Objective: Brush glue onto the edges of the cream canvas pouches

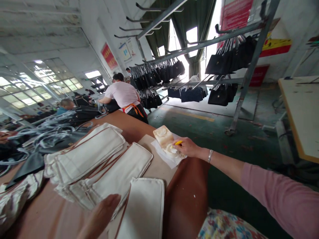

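Observation:
My right hand (pixel 187 147) reaches out over the table's edge side, fingers closed around a small yellow-handled tool (pixel 178 142). The tool's tip is at a pale, paste-like mass (pixel 172 150) on white paper (pixel 159 151); its exact shape is hidden. Just behind the mass is a cream-coloured, squarish container or block (pixel 163 134). My left hand (pixel 106 209) is low in the view with a digit stretched out and nothing visible held; its other fingers are hidden. It is beside a white flat fabric piece (pixel 146 205) with a brown edge.
Stacks of similar white pieces (pixel 87 154) lie on the brown-covered table (pixel 191 186). Black bags with wrapped handles (pixel 62 132) are heaped at left. A person (pixel 123 94) bends over the table's far end. A metal rack (pixel 245 83) of hanging bags stands beyond; another table (pixel 302 116) is right.

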Available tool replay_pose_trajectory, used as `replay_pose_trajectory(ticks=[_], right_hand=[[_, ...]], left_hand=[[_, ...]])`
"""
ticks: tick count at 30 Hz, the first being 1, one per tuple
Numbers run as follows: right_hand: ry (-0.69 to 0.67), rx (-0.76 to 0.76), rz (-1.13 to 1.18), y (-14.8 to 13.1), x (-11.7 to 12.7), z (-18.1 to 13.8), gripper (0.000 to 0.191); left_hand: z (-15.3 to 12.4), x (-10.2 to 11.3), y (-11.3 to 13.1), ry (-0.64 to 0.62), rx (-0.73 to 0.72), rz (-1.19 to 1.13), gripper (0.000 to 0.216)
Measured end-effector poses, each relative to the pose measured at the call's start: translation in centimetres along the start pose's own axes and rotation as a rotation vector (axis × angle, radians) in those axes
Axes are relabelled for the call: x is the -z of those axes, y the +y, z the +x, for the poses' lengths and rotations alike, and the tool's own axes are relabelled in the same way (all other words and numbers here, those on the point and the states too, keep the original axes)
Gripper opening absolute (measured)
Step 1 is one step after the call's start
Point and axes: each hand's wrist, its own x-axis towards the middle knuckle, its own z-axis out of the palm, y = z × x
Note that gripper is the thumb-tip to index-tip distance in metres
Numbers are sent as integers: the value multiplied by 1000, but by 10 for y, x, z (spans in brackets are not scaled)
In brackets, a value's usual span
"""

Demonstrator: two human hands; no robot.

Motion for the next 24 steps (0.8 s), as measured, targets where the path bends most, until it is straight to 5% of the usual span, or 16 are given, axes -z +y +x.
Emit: replay_pose_trajectory(ticks=[5,12,18,24], right_hand=[[-104,159,1,-2,9,-30,12],[16,236,71,8,4,-48,18],[146,2,195,-3,8,-63,20],[299,-371,886,-42,-11,-49,36]], left_hand=[[30,-48,5,-153,309,148,40],[22,-70,26,-155,553,206,52],[4,-80,28,-138,519,52,45],[0,-77,56,-170,440,-337,49]])
